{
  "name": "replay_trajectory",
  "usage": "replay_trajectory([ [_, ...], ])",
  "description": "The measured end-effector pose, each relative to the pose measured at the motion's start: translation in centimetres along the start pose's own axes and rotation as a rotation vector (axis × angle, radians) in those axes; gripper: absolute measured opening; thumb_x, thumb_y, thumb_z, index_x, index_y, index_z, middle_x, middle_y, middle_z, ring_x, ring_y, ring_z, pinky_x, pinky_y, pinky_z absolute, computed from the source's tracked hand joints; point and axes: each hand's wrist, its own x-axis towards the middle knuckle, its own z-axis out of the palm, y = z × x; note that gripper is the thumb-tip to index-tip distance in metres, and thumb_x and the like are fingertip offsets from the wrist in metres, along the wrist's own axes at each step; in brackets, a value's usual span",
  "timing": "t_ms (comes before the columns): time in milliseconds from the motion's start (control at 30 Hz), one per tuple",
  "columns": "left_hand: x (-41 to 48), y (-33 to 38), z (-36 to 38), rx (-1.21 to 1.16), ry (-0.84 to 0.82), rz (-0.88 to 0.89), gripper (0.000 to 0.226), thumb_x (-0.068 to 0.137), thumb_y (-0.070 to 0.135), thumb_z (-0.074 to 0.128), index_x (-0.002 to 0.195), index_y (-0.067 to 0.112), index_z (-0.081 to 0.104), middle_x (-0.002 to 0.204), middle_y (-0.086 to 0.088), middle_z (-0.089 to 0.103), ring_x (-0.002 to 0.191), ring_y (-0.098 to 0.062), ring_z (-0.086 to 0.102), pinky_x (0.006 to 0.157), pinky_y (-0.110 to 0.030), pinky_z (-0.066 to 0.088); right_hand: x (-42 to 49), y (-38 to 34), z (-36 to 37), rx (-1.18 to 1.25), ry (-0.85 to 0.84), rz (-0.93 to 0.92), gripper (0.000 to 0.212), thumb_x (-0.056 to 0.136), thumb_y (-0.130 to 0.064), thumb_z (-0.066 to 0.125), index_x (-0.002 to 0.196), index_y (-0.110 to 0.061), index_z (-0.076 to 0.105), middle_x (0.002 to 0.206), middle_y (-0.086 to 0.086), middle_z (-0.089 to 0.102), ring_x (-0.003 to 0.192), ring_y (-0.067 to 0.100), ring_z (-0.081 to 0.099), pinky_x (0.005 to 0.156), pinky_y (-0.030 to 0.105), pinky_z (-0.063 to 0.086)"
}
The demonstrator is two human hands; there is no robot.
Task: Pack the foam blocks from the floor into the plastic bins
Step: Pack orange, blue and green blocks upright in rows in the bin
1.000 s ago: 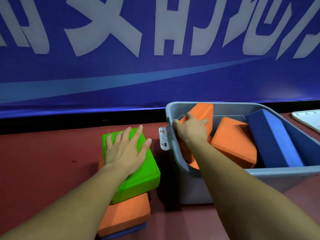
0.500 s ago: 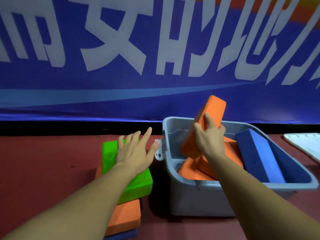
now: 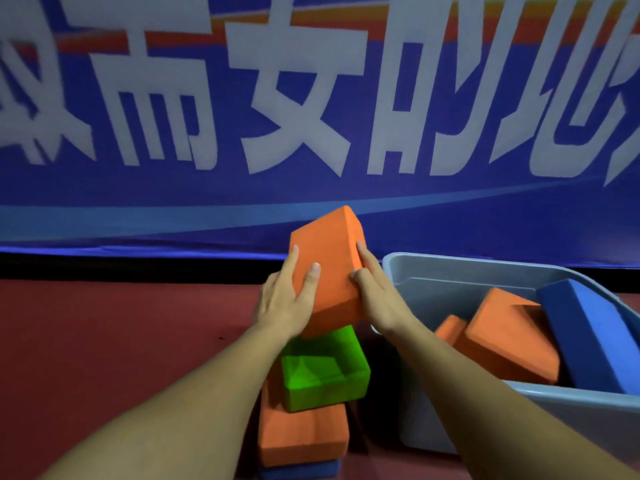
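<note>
The held orange block [image 3: 329,258] was up in the air, tilted, caught between the two hands and clear of everything else. The left hand [image 3: 284,303] gripped its left side, thumb laid across the near face and fingers wrapped round the far edge. The right hand [image 3: 379,299] gripped the right side, fingers running up along that edge and the thumb pressed against the near face. Both forearms reached forward from the bottom of the view and met at the block.

Directly below the hands stood a stack on the floor. The green block [image 3: 322,372] was on top, turned slightly askew. It rested on the lower orange block [image 3: 301,434], and under that only a sliver of the bottom blue block [image 3: 301,471] showed.

Just to the right of the right hand stood the grey bin [image 3: 450,285], its near-left corner close to that wrist. Inside it, beyond the right forearm, the large orange block [image 3: 509,341] lay tilted. The small orange corner [image 3: 450,332] of another block showed beside it on the hand's side. The long blue block [image 3: 588,334] leaned along the bin's far-right wall.

The red floor [image 3: 121,341] stretched away to the left of the left arm. Behind the hands hung the blue banner [image 3: 207,202] with big white characters.
</note>
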Motion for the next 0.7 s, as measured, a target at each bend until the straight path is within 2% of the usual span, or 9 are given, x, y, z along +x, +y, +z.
replay_trajectory([
  [133, -0.3, -1.7, -1.1, 0.135, -0.054, -0.074, 0.075, 0.090, 0.080, 0.029, 0.157, 0.050, 0.011, 0.157, -0.013, 0.037, 0.147, -0.033, 0.028, 0.121, -0.044, 0.022, 0.3, 0.3, 1.5, 0.006, -0.110, 0.098, 0.071, 0.092, -0.044, 0.041, 0.161, -0.039, 0.024, 0.157, -0.009, 0.040, 0.134, 0.013, 0.046, 0.117, 0.039, 0.033],
  [200, -0.7, -2.2, -1.3, 0.193, -0.097, -0.079, 0.076, 0.090, 0.080, 0.029, 0.157, 0.050, 0.011, 0.157, -0.011, 0.037, 0.146, -0.034, 0.026, 0.121, -0.045, 0.021, 0.4, 0.7, 1.8, -0.019, -0.130, 0.142, 0.064, 0.091, -0.039, 0.042, 0.155, -0.036, 0.038, 0.147, -0.005, 0.053, 0.126, 0.015, 0.054, 0.110, 0.036, 0.040],
  [267, -0.9, -2.2, -1.4, 0.208, -0.120, -0.085, 0.074, 0.092, 0.077, 0.032, 0.157, 0.049, 0.012, 0.153, -0.011, 0.036, 0.144, -0.035, 0.026, 0.120, -0.044, 0.022, 0.2, 1.4, 1.6, -0.059, -0.152, 0.183, 0.052, 0.098, -0.020, 0.043, 0.148, -0.030, 0.048, 0.141, -0.002, 0.058, 0.122, 0.015, 0.057, 0.105, 0.031, 0.044],
  [333, -1.2, -2.0, -1.1, 0.190, -0.152, -0.070, 0.072, 0.093, 0.074, 0.035, 0.158, 0.047, 0.018, 0.145, -0.010, 0.034, 0.140, -0.034, 0.026, 0.119, -0.042, 0.022, -0.1, 2.4, 1.2, -0.102, -0.186, 0.234, 0.061, 0.098, -0.011, 0.044, 0.157, -0.028, 0.036, 0.149, -0.003, 0.049, 0.128, 0.016, 0.052, 0.111, 0.034, 0.042],
  [400, -1.4, -1.9, -0.5, 0.184, -0.193, -0.062, 0.069, 0.095, 0.072, 0.035, 0.157, 0.043, 0.025, 0.140, -0.008, 0.030, 0.138, -0.033, 0.028, 0.119, -0.042, 0.024, -0.6, 3.0, 0.8, -0.142, -0.190, 0.268, 0.065, 0.099, -0.008, 0.043, 0.159, -0.028, 0.030, 0.141, -0.006, 0.047, 0.121, 0.015, 0.051, 0.102, 0.029, 0.042],
  [467, -1.6, -2.1, 0.0, 0.215, -0.212, -0.057, 0.067, 0.097, 0.069, 0.033, 0.157, 0.040, 0.029, 0.139, -0.006, 0.028, 0.136, -0.034, 0.032, 0.116, -0.043, 0.028, -0.6, 3.5, 0.6, -0.144, -0.153, 0.292, 0.061, 0.099, -0.010, 0.043, 0.157, -0.025, 0.035, 0.140, -0.002, 0.050, 0.116, 0.015, 0.053, 0.095, 0.028, 0.042],
  [533, -1.7, -2.4, 0.2, 0.219, -0.173, -0.065, 0.066, 0.098, 0.068, 0.032, 0.156, 0.037, 0.031, 0.137, -0.005, 0.029, 0.134, -0.035, 0.036, 0.114, -0.043, 0.031, -0.2, 4.0, 0.7, -0.143, -0.126, 0.315, 0.057, 0.101, -0.016, 0.045, 0.157, -0.023, 0.036, 0.149, 0.003, 0.050, 0.120, 0.018, 0.054, 0.101, 0.030, 0.042],
  [633, -1.4, -3.0, 0.2, 0.185, -0.107, -0.124, 0.068, 0.096, 0.070, 0.034, 0.156, 0.039, 0.029, 0.140, -0.006, 0.029, 0.136, -0.035, 0.035, 0.112, -0.044, 0.032, 0.0, 4.7, 1.8, -0.111, -0.102, 0.345, 0.067, 0.104, -0.037, 0.049, 0.163, -0.026, 0.019, 0.162, 0.004, 0.036, 0.143, 0.024, 0.041, 0.113, 0.032, 0.031],
  [700, -1.1, -3.6, 0.1, 0.104, -0.103, -0.213, 0.074, 0.092, 0.076, 0.038, 0.157, 0.044, 0.024, 0.151, -0.010, 0.026, 0.141, -0.037, 0.034, 0.116, -0.044, 0.030, 0.2, 5.4, 2.6, -0.014, -0.105, 0.392, 0.076, 0.103, -0.049, 0.051, 0.164, -0.029, 0.011, 0.164, 0.003, 0.032, 0.146, 0.024, 0.038, 0.113, 0.032, 0.029],
])
